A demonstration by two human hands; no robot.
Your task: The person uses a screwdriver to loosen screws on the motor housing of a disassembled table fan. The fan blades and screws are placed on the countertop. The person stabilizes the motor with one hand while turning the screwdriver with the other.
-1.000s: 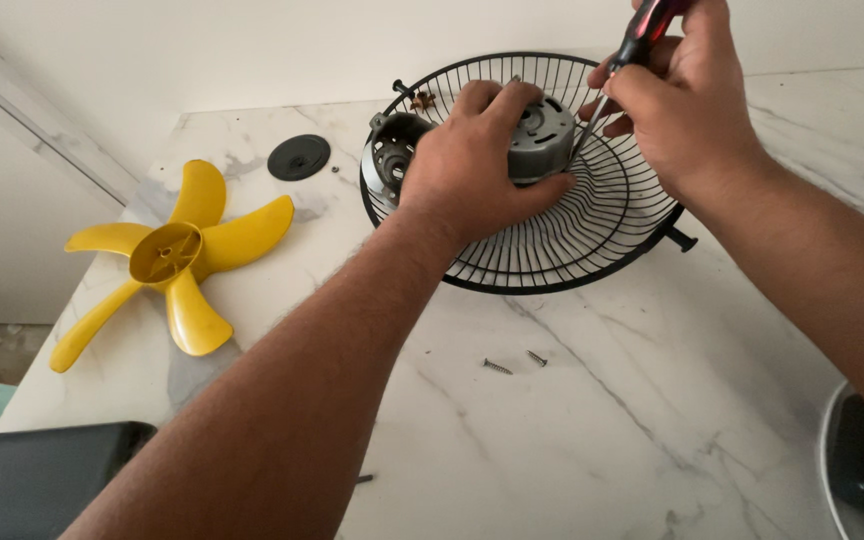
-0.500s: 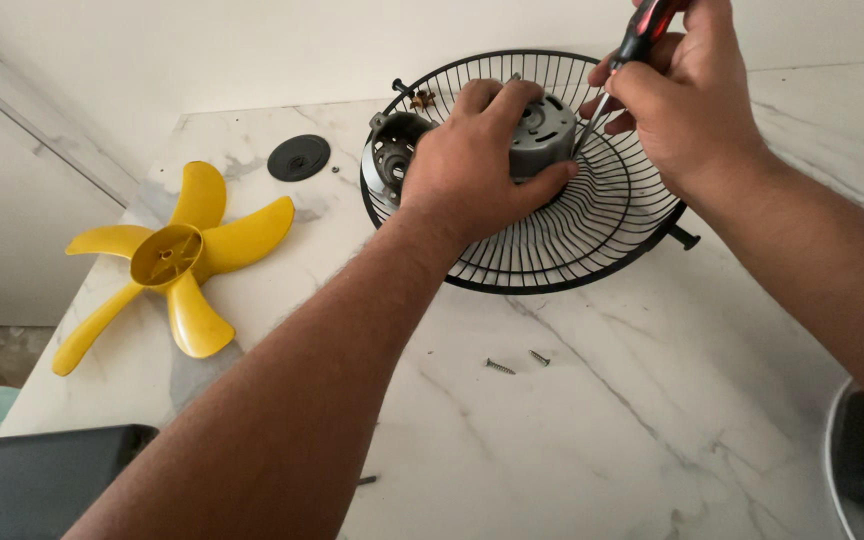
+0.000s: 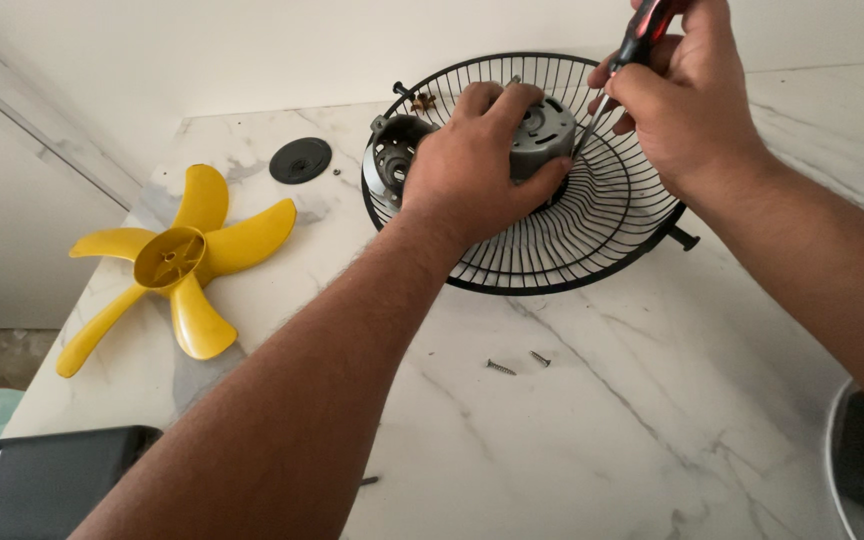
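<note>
**Fan motor held down, screwdriver at its side**

From the head camera, looking down at the white marble table (image 3: 652,420): your left hand (image 3: 472,170) reaches in from the near left and lies over the grey fan motor (image 3: 542,135), fingers curled over its top and thumb wrapped along its near side, so the motor is gripped firmly. The motor sits at the centre of the black wire fan guard (image 3: 592,235), which lies flat on the table at the far side, right of centre. A second grey housing piece (image 3: 392,155) shows just left of your hand, inside the guard's rim.

Your right hand (image 3: 687,100) comes in from the right and is closed around the red-and-black handle of a screwdriver (image 3: 637,45). The shaft slants down and to the left, and its tip meets the motor's right side just beside your left fingertips; the exact contact spot is too small to make out.

Left of the guard, a round black cap (image 3: 300,160) lies on the table. Further left and nearer rests the yellow five-blade fan propeller (image 3: 174,262), well apart from the guard. Two loose screws (image 3: 517,362) lie on the marble near the guard's near edge. A dark flat object (image 3: 42,480) sits at the near left corner.
</note>
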